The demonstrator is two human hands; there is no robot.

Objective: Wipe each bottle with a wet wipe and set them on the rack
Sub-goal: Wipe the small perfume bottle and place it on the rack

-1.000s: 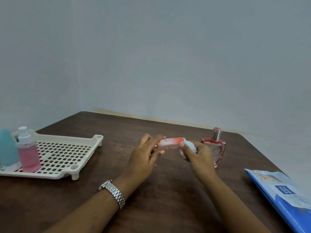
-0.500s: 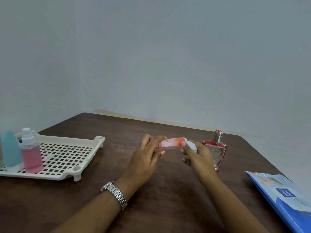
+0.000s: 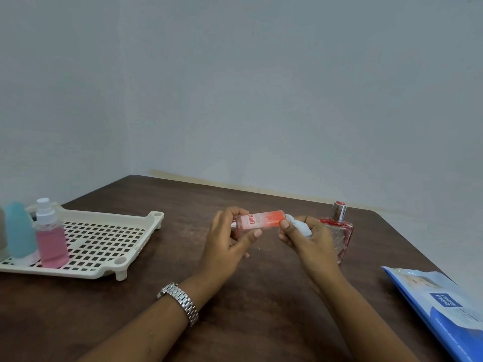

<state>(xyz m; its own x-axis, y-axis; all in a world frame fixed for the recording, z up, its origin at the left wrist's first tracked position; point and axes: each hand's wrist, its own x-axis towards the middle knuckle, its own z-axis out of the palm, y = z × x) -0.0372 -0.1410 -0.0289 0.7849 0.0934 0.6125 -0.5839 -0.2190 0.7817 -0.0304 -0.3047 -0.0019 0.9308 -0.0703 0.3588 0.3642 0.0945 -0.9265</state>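
In the middle of the frame a slim bottle [image 3: 258, 222] of clear plastic lies sideways in the air above the dark wooden bench [image 3: 261, 296]; its liquid goes from pale pink to orange. The left hand [image 3: 230, 244] has its grip closed on the capped end, thumb below and fingers above. The right hand [image 3: 311, 241] has its grip closed on a crumpled white wipe [image 3: 300, 227] that touches the orange end. Behind this hand stands a square glass bottle [image 3: 339, 233] with a shiny metal cap. At the left a cream plastic rack [image 3: 104, 239] with a grid of holes carries a pink spray bottle [image 3: 51, 239] and a rounded teal bottle [image 3: 19, 231] (both upright). At the lower right lies a glossy blue pack [image 3: 444, 309]. A steel watch [image 3: 180, 301] is on the left wrist.
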